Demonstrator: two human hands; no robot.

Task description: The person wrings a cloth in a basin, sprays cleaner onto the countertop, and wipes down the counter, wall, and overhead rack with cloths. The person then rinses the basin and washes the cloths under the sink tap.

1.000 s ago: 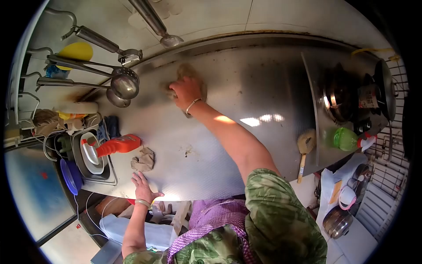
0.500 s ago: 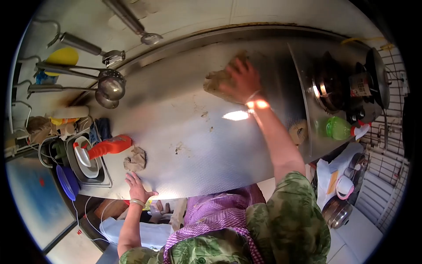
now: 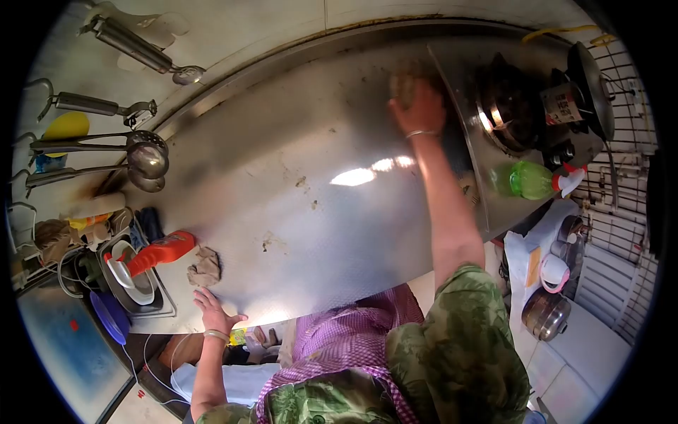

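Observation:
My right hand (image 3: 422,109) is at the far side of the metal counter (image 3: 339,233), its fingers pressed on a brownish cloth (image 3: 403,90). Motion blurs the fingertips and part of the cloth. Near the front left edge of the counter, my left hand (image 3: 216,314) rests with thumb and fingers spread, holding nothing. Just beyond its fingertips lies a crumpled beige cloth (image 3: 205,266). Dark specks and stains (image 3: 271,243) dot the middle of the counter, and a bright patch of light (image 3: 353,177) falls on it.
An orange spray bottle (image 3: 166,252) lies over a sink basin (image 3: 145,288) at left. Ladles (image 3: 147,161) and other utensils hang on the wall. At right are a gas burner (image 3: 505,106), a green spray bottle (image 3: 530,180) and a dark pan (image 3: 593,92).
My right hand has swept the cloth to the right and slightly farther back along the counter. My left hand keeps its place by the front edge; the camera view has shifted.

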